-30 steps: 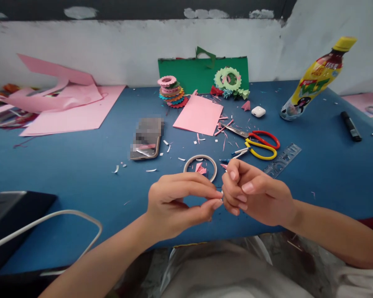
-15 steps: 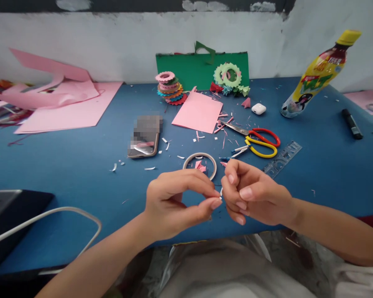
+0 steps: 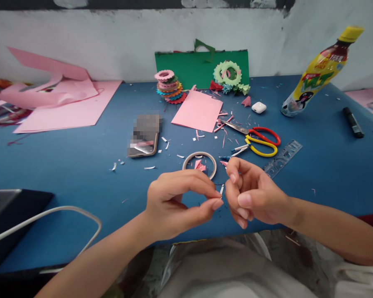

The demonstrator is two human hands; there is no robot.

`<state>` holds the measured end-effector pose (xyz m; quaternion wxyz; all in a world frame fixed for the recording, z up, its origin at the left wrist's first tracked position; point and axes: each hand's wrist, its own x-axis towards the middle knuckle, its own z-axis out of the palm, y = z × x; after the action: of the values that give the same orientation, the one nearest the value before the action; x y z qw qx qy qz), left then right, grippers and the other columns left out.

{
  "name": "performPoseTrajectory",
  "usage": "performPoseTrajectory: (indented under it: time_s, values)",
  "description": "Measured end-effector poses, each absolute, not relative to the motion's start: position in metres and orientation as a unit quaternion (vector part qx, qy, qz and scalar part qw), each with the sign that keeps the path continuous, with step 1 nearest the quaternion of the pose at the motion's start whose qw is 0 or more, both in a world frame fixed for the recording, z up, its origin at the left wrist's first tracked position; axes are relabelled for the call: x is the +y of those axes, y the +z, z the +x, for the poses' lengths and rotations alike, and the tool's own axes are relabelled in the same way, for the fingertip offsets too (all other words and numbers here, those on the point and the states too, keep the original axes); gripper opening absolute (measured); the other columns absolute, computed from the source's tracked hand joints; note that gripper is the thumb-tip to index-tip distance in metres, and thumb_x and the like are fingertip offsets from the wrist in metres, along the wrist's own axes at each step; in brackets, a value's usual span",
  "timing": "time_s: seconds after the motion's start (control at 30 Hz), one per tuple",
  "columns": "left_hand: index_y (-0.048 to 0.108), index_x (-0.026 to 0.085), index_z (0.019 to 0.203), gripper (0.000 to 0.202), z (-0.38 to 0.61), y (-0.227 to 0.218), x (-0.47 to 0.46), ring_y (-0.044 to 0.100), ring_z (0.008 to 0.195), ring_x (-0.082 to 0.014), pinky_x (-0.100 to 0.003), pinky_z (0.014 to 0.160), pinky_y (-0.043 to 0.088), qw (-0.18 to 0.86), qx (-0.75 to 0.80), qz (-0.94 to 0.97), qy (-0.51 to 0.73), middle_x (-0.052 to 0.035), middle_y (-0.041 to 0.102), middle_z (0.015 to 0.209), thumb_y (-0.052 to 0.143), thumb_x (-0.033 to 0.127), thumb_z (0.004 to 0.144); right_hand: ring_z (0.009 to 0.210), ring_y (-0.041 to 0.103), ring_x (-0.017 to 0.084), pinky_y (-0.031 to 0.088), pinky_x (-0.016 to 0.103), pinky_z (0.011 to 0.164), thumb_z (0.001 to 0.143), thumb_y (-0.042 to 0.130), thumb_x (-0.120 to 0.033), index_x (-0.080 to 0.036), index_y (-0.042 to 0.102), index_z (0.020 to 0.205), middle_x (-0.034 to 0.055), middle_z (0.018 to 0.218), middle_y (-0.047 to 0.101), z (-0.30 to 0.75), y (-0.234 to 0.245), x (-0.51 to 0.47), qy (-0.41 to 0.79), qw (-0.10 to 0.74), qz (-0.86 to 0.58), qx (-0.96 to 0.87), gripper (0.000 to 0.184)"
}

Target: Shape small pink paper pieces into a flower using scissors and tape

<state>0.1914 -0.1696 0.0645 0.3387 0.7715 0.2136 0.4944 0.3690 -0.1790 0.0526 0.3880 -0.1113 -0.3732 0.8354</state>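
Note:
Thumb and index finger of my left hand (image 3: 180, 203) are pinched on a small white strip (image 3: 221, 190), which sticks up from the fingertips. Just to its right is my right hand (image 3: 255, 194), loosely curled, thumb and fingers a little apart, nothing visible in it. Beyond the left hand lies a roll of tape (image 3: 215, 164), partly covered by that hand, with a pink paper scrap (image 3: 200, 165) inside its ring. Scissors (image 3: 261, 147) with red and yellow handles rest past the right hand, beside a clear ruler (image 3: 286, 157).
A phone (image 3: 145, 138), folded pink paper (image 3: 197, 111), a stack of scalloped paper rings (image 3: 168, 87) and a white earbud case (image 3: 259, 107) are on the blue table (image 3: 96, 178). A bottle (image 3: 317, 78) stands at the right; a cable (image 3: 71, 208) curves at the left.
My right hand has shifted slightly right, widening the gap from the left fingertips. The white strip now shows more clearly above the left pinch.

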Motion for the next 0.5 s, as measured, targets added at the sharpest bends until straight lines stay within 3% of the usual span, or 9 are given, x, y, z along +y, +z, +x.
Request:
performPoseTrajectory:
  time_s: [0.5]
  values:
    - [0.066, 0.014, 0.074, 0.01, 0.193, 0.0659, -0.1698, 0.061, 0.055, -0.012, -0.023, 0.054, 0.053, 0.33, 0.211, 0.776, 0.494, -0.0039, 0.066, 0.063, 0.07, 0.006, 0.068, 0.045, 0.057, 0.005, 0.05, 0.014, 0.045, 0.077, 0.063, -0.018, -0.02, 0.042, 0.083, -0.0071, 0.059, 0.063, 0.3694, 0.0555, -0.1784, 0.838, 0.384, -0.125, -0.368, 0.021]
